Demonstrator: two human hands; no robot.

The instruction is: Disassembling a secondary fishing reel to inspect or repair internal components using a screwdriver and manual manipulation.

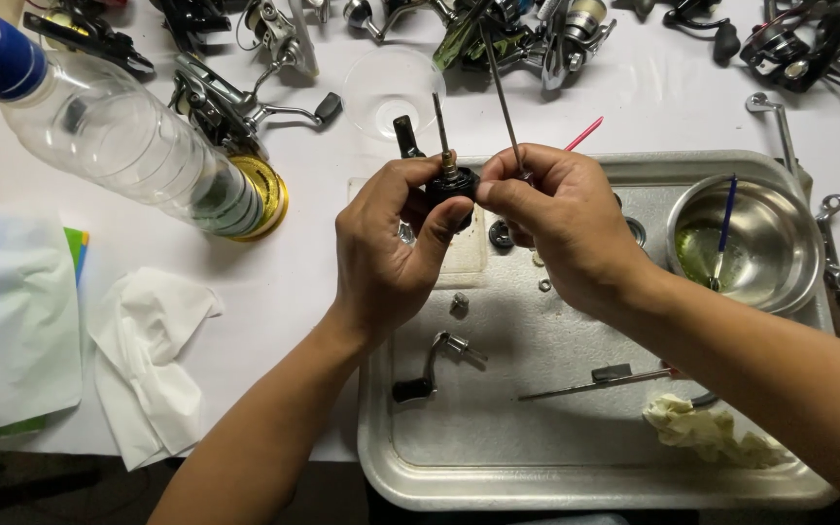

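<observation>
A white table [274,282] carries everything here, and on its near right side sits a large metal tray [537,467] with rounded corners. A clear plastic bottle [119,136] with a blue cap lies tilted at the upper left, its base beside a gold-coloured round lid [269,194]. Crumpled white tissue [148,360] lies left of the tray, and a row of fishing reels [245,97] lines the far edge of the table. A steel bowl [746,243] stands in the tray's far right corner with a blue-handled brush [726,219] leaning in it. A reel crank handle [435,360] and a slim pair of tweezers [595,381] lie on the tray's floor, near a wadded yellowish cloth [707,433]. Above the tray's far left part, the left hand [386,258] pinches a small black reel part [451,185] between thumb and curled fingers; its thin metal shaft stands almost upright, long axis vertical, tip pointing away from the tray. The right hand [561,224], fingers pressed together, pinches a slender metal rod [503,97] that slants up and slightly left, its lower end just beside the black part.
</observation>
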